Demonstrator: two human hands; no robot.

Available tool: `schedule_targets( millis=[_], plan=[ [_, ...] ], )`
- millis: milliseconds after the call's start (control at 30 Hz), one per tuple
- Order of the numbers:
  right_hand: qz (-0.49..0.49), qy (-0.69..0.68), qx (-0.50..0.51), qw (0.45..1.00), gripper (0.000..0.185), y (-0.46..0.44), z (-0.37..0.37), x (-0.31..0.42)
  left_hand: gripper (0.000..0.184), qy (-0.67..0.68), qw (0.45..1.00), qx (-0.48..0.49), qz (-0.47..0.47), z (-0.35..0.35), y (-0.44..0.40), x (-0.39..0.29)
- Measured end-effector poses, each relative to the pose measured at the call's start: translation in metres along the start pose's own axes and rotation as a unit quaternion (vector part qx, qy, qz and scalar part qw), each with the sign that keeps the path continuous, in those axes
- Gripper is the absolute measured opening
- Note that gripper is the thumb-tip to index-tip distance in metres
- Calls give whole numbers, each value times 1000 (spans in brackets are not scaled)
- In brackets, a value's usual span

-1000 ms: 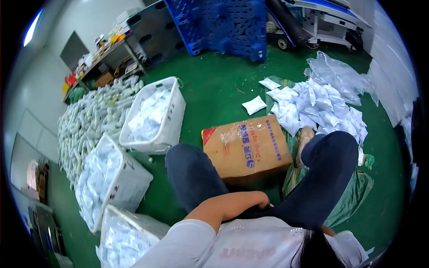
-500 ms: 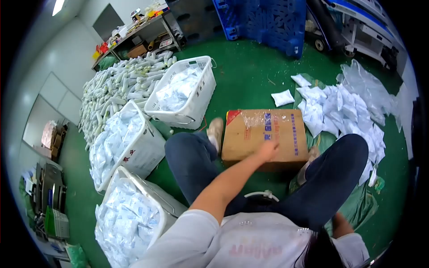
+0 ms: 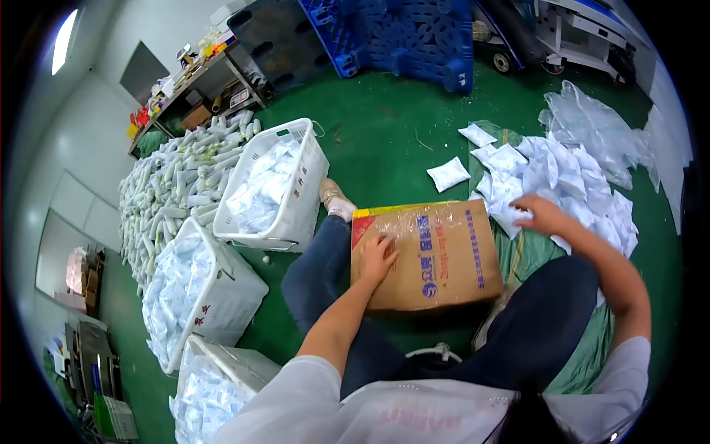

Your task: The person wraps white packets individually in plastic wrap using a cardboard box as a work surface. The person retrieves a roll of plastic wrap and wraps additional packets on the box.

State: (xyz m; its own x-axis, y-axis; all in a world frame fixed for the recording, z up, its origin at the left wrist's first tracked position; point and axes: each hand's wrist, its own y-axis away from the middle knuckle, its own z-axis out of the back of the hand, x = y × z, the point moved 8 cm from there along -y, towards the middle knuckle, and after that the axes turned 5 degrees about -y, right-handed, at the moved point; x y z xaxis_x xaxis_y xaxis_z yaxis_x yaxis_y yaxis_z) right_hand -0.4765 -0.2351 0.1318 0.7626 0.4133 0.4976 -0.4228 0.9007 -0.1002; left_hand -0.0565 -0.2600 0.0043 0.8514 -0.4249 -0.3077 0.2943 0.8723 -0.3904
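A brown cardboard box point(image 3: 451, 259) with blue and red printing and clear tape stands between my legs. My left hand point(image 3: 378, 259) rests on its left part, fingers stretched out over the cardboard. To the right of the box, my right hand point(image 3: 541, 215) is over the near edge of a heap of white packets point(image 3: 551, 166), thumb and fingers apart around a packet's corner. Whether it touches that packet I cannot tell. A single white packet point(image 3: 448, 175) lies on the floor behind the box.
White baskets point(image 3: 309, 185) full of packets stand on the left, before a large pile of pale wrapped rolls point(image 3: 177, 166). Green sheeting point(image 3: 584, 362) lies beneath the heap at right, with clear plastic point(image 3: 592, 129) behind it. Blue pallets point(image 3: 407, 44) lean at the back.
My right hand has come up from beside my right leg to the packets. My left hand has moved left across the box. The box's near side now appears tilted up towards me.
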Motion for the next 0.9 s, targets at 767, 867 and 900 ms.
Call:
schedule_targets(
  millis=[767, 867, 900],
  plan=[
    [128, -351, 99, 922, 4, -28, -104, 49, 17, 172, 969, 176, -25, 61, 20, 21],
    [-26, -466, 253, 848, 7, -12, -118, 41, 18, 220, 961, 168, 28, 97, 40, 2],
    [-23, -496, 328, 804, 14, 0, -137, 42, 19, 217, 955, 200, 26, 99, 54, 1]
  ],
)
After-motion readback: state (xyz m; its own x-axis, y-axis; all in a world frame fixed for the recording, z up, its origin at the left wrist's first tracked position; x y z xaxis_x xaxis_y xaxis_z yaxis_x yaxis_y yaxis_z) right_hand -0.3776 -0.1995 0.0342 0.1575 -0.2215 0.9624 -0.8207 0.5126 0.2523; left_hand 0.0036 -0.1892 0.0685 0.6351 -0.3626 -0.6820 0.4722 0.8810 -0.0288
